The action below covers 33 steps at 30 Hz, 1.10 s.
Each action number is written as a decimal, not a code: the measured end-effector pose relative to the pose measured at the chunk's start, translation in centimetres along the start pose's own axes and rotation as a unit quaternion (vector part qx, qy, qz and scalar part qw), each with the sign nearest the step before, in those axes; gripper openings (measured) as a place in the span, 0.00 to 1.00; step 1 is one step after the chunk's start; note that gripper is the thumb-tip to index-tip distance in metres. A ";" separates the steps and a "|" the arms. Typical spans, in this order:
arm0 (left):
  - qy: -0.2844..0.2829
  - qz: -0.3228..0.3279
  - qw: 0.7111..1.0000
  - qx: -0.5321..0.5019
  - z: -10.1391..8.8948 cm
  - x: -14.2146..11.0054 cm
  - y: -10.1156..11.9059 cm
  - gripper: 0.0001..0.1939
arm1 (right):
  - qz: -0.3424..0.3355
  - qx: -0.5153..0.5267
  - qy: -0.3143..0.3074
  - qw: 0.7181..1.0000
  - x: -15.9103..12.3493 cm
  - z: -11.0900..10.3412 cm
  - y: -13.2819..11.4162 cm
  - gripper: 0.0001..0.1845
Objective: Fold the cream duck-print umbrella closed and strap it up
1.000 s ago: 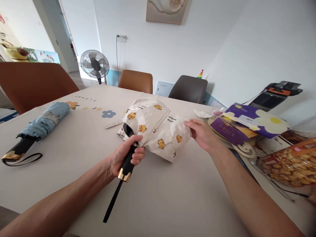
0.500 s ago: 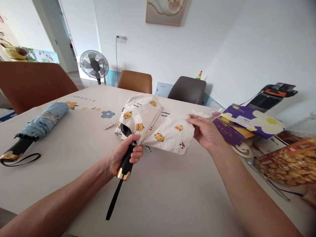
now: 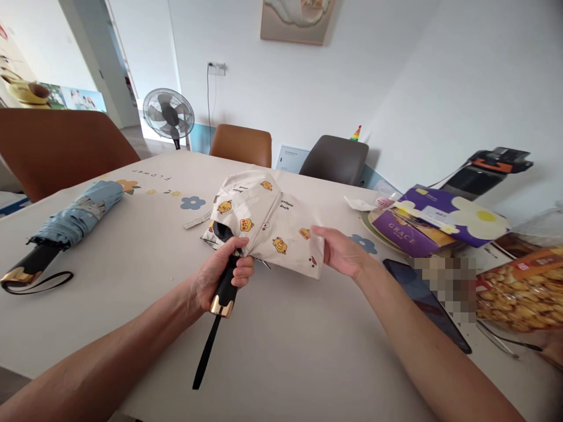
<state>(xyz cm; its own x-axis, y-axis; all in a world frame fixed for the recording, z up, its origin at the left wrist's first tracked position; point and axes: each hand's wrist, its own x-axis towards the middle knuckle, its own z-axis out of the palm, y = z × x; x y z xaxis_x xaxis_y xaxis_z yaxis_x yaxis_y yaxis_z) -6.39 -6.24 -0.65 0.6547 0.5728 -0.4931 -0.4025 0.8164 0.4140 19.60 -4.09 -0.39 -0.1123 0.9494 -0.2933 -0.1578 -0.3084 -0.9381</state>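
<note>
A cream umbrella (image 3: pixel 250 202) printed with yellow ducks is in front of me, its canopy loose and partly folded. My left hand (image 3: pixel 229 266) is wrapped round its black handle, just below the fabric; the gold-coloured handle end and a black wrist strap (image 3: pixel 206 351) hang toward me. Along the canopy's right edge, my right hand (image 3: pixel 336 249) pinches the cloth, thumb in front and the other fingers partly hidden. Farther left, a folded light-blue umbrella (image 3: pixel 81 214) lies on the table, its black handle and strap pointing toward me.
On the right of the white table (image 3: pixel 281 351) are a dark tablet-like device (image 3: pixel 426 305), purple boxes (image 3: pixel 404 225), a snack bag (image 3: pixel 523 293) and a black bottle (image 3: pixel 475 176). Chairs (image 3: pixel 241 145) and a fan (image 3: pixel 169 117) stand beyond the table.
My right hand has moved left and slightly down with the canopy's edge, and the cloth between my hands is less stretched. My left hand keeps its grip on the handle.
</note>
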 end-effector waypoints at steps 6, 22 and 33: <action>0.006 0.001 1.000 -0.017 0.1 0.0 0.0 0.19 | -0.062 -0.024 0.056 0.996 -1.1 1.8 -1.1 0.12; -0.078 -0.008 0.992 0.097 -0.5 0.5 -1.3 0.14 | -0.158 0.100 0.006 0.982 -1.2 10.1 -5.8 0.03; -0.044 0.016 0.987 0.151 -0.3 0.3 -1.4 0.12 | -0.146 0.112 -0.027 0.983 1.4 12.0 -4.1 0.06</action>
<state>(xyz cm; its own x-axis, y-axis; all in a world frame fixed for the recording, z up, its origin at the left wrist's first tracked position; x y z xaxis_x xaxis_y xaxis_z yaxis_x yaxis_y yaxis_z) -5.79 -7.17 -1.61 0.7025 0.5790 -0.4138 -0.2230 0.7313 0.6446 8.29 -2.18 5.25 -0.0818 0.9966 -0.0021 -0.4017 -0.0349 -0.9151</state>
